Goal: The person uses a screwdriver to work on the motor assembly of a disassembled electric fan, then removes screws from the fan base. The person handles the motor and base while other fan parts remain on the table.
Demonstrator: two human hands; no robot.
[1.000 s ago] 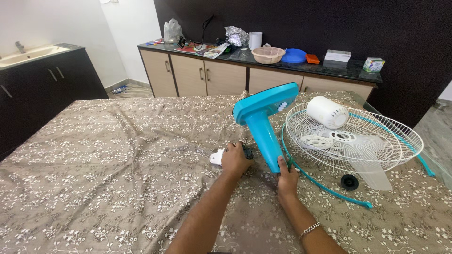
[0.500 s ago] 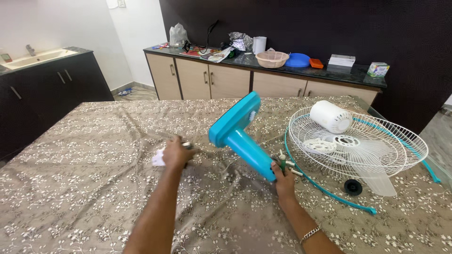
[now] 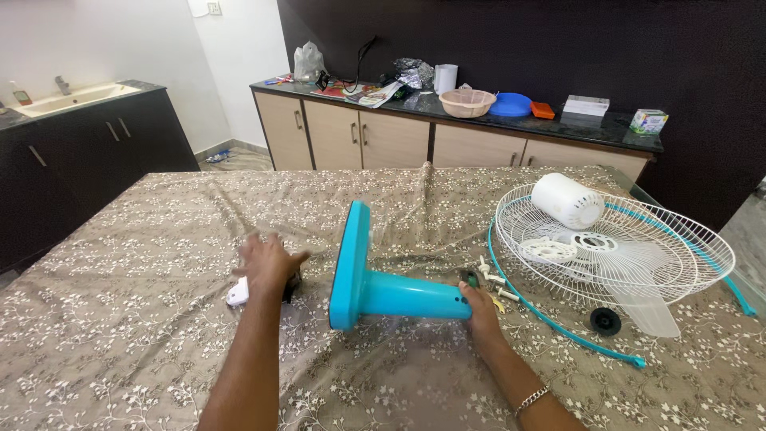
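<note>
A turquoise fan stand [image 3: 383,283] lies on its side on the patterned tablecloth [image 3: 144,319], its round base standing on edge toward the left. My right hand [image 3: 481,307] grips the stand's column end, beside small white screws [image 3: 495,279]. My left hand [image 3: 267,263] hovers with fingers spread just over a white plug [image 3: 237,293] and a dark piece under the palm. Whether it touches them is unclear.
A white wire fan grille [image 3: 638,239] with a turquoise rim holds a white motor housing [image 3: 566,201], a hub and a clear blade. A black knob [image 3: 605,321] lies nearby. Behind stand a cabinet counter [image 3: 447,108] with bowls and boxes, and a sink [image 3: 68,100] at left.
The fan stand has tipped from tilted upright to lying flat on its side. My left hand moved left along the table with the white plug, then opened over it.
</note>
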